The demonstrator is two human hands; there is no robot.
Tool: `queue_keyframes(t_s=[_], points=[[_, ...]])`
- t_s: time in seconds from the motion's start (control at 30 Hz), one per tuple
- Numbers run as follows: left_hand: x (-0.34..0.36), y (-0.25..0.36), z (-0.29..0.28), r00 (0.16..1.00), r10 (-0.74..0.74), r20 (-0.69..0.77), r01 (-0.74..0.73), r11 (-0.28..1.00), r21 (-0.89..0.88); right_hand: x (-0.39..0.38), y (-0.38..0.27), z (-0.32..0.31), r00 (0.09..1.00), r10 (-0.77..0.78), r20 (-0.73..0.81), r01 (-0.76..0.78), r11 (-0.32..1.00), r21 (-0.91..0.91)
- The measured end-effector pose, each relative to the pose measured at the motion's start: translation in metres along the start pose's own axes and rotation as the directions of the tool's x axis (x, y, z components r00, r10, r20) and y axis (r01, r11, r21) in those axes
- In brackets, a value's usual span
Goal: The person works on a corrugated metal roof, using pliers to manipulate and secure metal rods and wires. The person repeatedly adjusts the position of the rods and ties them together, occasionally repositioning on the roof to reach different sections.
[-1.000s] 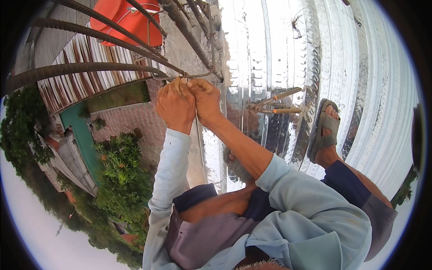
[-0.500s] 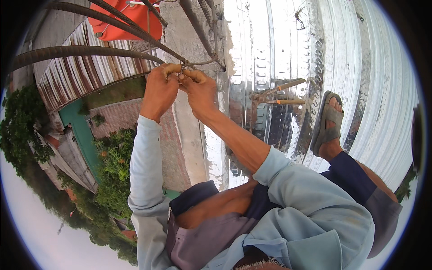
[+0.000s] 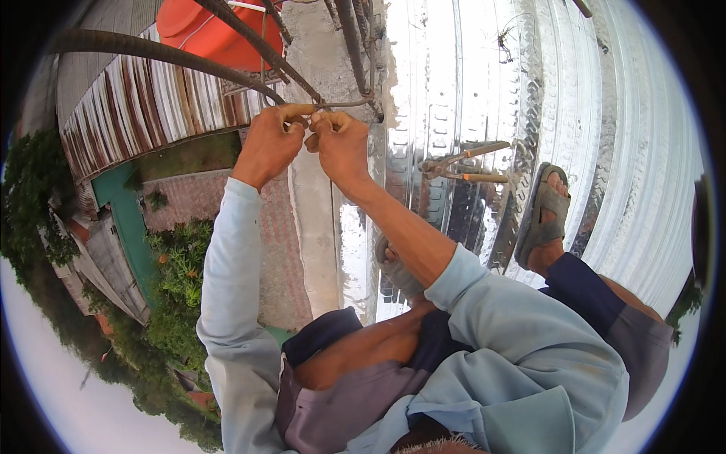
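Note:
My left hand [image 3: 272,145] and my right hand [image 3: 340,148] are close together at the lower end of a long ribbed steel rebar [image 3: 261,47]. Both are closed, thumb against forefinger, pinching a short, thin tie wire where the rebar meets a thin crossing bar [image 3: 344,103]. Most of the wire is hidden by my fingers. The left forefinger lies along the bars. Just beyond that hand ends a thick curved rebar [image 3: 166,54]. To the right, a pair of pincers [image 3: 461,163] with orange-marked handles rests open on shiny corrugated metal sheets [image 3: 643,129].
More upright rebars [image 3: 350,45] rise from the concrete ledge [image 3: 314,219]. Past its left edge is a drop to brick paving [image 3: 280,257] and plants. A red tank [image 3: 219,34] and a rusty corrugated roof [image 3: 151,98] lie beyond. My sandalled foot [image 3: 546,216] stands on the sheets.
Both hands have shifted slightly right in the picture along with the bars, as the view moved. My right fingers have turned a little and now pinch higher, nearer the crossing.

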State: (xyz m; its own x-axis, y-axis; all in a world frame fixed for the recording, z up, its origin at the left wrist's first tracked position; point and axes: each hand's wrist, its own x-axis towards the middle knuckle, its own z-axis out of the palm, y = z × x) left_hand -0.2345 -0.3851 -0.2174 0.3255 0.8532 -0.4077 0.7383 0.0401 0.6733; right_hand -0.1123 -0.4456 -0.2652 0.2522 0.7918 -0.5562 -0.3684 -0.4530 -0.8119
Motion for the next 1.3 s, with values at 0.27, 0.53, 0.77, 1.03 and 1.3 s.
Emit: queue_keyframes(t_s=[0.27,0.53,0.77,1.03,1.3], points=[[0.014,-0.009,-0.01,1.0,-0.009,0.005,0.009,1.0,0.013,0.009,0.019,-0.008,0.997,0.0,0.077,-0.007,0.996,0.091],[0.016,0.0,-0.008,0.909,-0.417,0.003,0.338,0.733,-0.59,0.022,0.046,-0.012,0.979,-0.118,0.166,0.077,0.969,0.233],[-0.021,0.065,0.061,0.746,-0.245,-0.619,0.139,0.967,-0.215,0.002,0.039,-0.022,0.97,-0.096,0.225,0.08,0.994,0.079],[-0.041,0.083,0.058,0.738,-0.253,-0.626,0.186,0.968,-0.171,-0.001,-0.042,-0.25,0.569,0.102,0.816,0.794,-0.328,-0.512],[-0.045,0.084,0.074,0.728,-0.191,-0.659,0.156,0.981,-0.113,0.025,-0.032,-0.311,0.486,0.236,0.841,0.859,-0.306,-0.411]])
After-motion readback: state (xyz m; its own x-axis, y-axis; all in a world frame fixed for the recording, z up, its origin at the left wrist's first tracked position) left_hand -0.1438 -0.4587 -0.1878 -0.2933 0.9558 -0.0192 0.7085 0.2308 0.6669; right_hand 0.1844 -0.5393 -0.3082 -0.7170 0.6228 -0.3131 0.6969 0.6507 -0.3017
